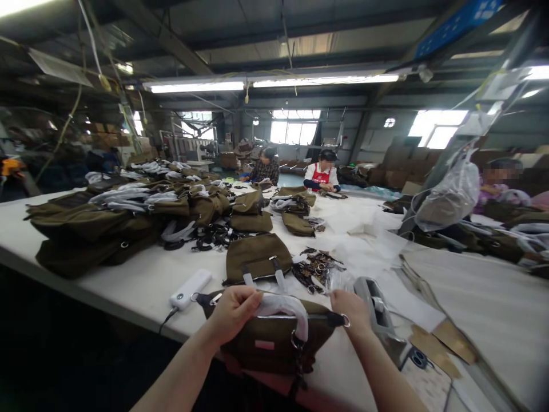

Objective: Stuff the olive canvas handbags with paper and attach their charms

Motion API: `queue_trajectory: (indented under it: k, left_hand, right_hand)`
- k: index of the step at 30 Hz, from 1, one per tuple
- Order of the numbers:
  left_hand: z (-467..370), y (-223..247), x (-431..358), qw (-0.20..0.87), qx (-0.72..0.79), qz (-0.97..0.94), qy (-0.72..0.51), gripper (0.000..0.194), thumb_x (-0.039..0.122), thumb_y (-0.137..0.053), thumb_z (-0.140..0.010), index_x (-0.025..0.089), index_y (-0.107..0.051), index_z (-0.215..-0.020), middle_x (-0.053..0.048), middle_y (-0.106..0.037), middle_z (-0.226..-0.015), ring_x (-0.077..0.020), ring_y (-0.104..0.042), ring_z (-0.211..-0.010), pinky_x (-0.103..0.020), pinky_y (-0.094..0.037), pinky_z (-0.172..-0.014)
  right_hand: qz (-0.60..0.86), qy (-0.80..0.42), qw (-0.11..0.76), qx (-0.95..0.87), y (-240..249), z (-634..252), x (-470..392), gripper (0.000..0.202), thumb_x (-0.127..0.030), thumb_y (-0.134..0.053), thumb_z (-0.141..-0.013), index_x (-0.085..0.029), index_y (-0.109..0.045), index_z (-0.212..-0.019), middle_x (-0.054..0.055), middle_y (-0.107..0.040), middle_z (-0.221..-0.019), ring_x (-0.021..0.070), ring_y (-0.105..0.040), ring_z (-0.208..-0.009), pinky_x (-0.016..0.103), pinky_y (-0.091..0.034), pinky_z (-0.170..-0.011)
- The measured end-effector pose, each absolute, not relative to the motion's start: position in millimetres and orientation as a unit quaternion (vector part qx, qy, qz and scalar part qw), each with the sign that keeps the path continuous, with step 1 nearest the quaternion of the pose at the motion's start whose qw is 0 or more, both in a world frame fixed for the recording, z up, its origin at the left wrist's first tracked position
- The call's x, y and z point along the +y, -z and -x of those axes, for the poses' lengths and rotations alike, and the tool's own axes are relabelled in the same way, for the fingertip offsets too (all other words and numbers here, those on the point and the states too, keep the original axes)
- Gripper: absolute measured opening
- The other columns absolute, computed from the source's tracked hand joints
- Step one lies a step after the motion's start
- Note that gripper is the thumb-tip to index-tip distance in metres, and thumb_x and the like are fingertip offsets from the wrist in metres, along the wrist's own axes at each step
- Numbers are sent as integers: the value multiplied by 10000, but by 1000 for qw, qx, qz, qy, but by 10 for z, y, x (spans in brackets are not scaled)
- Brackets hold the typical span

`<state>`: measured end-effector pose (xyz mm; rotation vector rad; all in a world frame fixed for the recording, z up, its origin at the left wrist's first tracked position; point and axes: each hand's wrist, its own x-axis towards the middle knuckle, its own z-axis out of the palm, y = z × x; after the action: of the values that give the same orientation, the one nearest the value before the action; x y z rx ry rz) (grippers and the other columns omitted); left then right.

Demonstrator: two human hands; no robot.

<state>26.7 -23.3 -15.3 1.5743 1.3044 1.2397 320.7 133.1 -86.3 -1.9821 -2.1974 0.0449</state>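
Hands on olive bag (274, 337) at near table (141, 286) edge.
I see its long axis running left-right between them: left hand (234, 312) pinches the wrapped handle (285, 309), right hand (354, 309) grips the ring end.

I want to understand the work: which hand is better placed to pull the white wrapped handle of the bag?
Probably the left hand: its fingers already touch the white wrapped handle. The right hand grips the bag end.

Left hand (234, 312) and right hand (352, 309) grip an olive bag (274, 340) at the table (141, 286) edge; power bank (191, 289) just beside, more bags (128, 217) piled beyond
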Motion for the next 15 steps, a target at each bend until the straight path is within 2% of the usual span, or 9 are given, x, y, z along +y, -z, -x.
queue_trajectory:
  k: [2, 3, 4, 5, 7, 10, 12, 15]
  left_hand:
    - [-317, 132, -165, 355, 515, -611, -485, 590, 666, -456, -867, 190, -368, -529, 34, -358, -493, -90, -309, -470, -242, -207, -450]
    - [-344, 119, -114, 350, 517, -610, -488, 587, 659, -456, -870, 189, -376, -528, 33, -363, -493, -91, -314, -474, -243, -214, -456]
    - [-371, 106, -56, 348, 518, -607, -492, 585, 653, -459, -872, 188, -384, -526, 33, -369, -492, -92, -317, -476, -244, -220, -461]
    - [-396, 92, 5, 349, 517, -604, -496, 584, 650, -460, -873, 187, -392, -523, 33, -375, -490, -91, -319, -474, -245, -224, -463]
    - [-433, 63, 115, 357, 515, -594, -505, 587, 657, -460, -867, 188, -407, -517, 36, -381, -477, -88, -319, -459, -245, -230, -457]
    - [-457, 9, 204, 352, 535, -565, -521, 563, 674, -470, -850, 191, -448, -562, 43, -416, -461, -85, -343, -428, -234, -267, -449]
    - [-460, -30, 205, 316, 566, -550, -527, 503, 658, -512, -834, 186, -505, -661, 39, -489, -510, -90, -401, -442, -223, -312, -462]
    - [-454, -94, 156, 263, 614, -527, -526, 452, 622, -565, -808, 172, -555, -840, 16, -585, -658, -102, -493, -499, -215, -368, -479]
  right_hand:
    - [676, 6, 165, -718, 588, -3311, 1036, 379, -390, -416, -961, -191, -736, -1007, 149, -738, -907, 305, -689, -833, 388, -477, -718]
    - [666, 16, 263, -698, 439, -3340, 850, 380, -444, -442, -947, -214, -721, -1064, 126, -740, -943, 289, -687, -843, 369, -482, -721]
    - [632, 7, 368, -682, 292, -3345, 649, 367, -483, -502, -913, -216, -723, -1035, 103, -740, -934, 264, -684, -822, 336, -488, -709]
    - [578, -11, 435, -690, 156, -3324, 443, 352, -502, -536, -896, -215, -725, -971, 83, -734, -868, 233, -674, -765, 305, -489, -688]
    - [461, -32, 450, -764, -46, -3212, 68, 268, -458, -574, -884, -239, -704, -801, 33, -673, -676, 176, -605, -594, 276, -454, -593]
    - [345, 13, 377, -859, -115, -2939, -265, 236, -354, -585, -877, -265, -647, -668, 2, -599, -567, 152, -551, -534, 286, -386, -557]
    - [346, 77, 362, -862, -48, -2747, -306, 287, -320, -545, -896, -261, -606, -622, 0, -572, -540, 161, -539, -540, 310, -341, -569]
    - [366, 153, 388, -832, 57, -2497, -216, 351, -276, -469, -942, -240, -551, -602, 2, -554, -533, 176, -520, -566, 333, -301, -612]
